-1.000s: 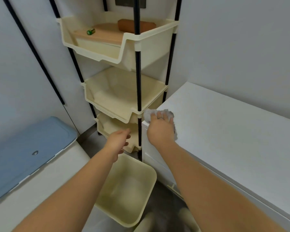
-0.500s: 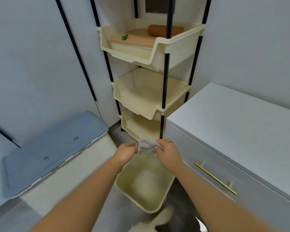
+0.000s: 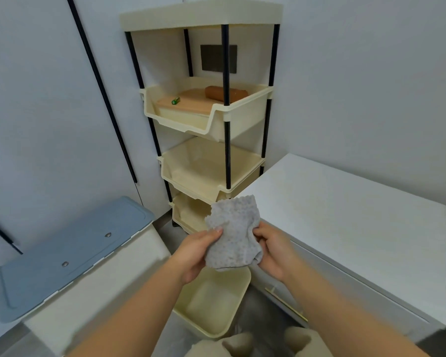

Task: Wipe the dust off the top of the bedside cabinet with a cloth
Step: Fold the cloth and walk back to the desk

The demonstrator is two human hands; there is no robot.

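I hold the cloth [image 3: 232, 235] up in the air with both hands, a little below the middle of my view. It is grey and crumpled, and its upper part stands free. My left hand [image 3: 195, 253] takes it at 8 o'clock: the thumb presses on the front and the other fingers are curled behind. My right hand [image 3: 273, 251] takes it at 4 o'clock, its fingers [image 3: 259, 231] clamped on the right edge.

The cloth is apart from the cabinet [image 3: 345, 228], whose white top lies at 3 o'clock, just beside my right hand. A gold handle [image 3: 286, 302] is on its front at 5 o'clock.

At 12 o'clock stands a cream rack [image 3: 209, 171]; one tray carries a brown roll [image 3: 224, 93]. At 6 o'clock, under my hands, is a cream bin [image 3: 211, 305]. At 9 o'clock is a box with a blue lid [image 3: 70, 253].
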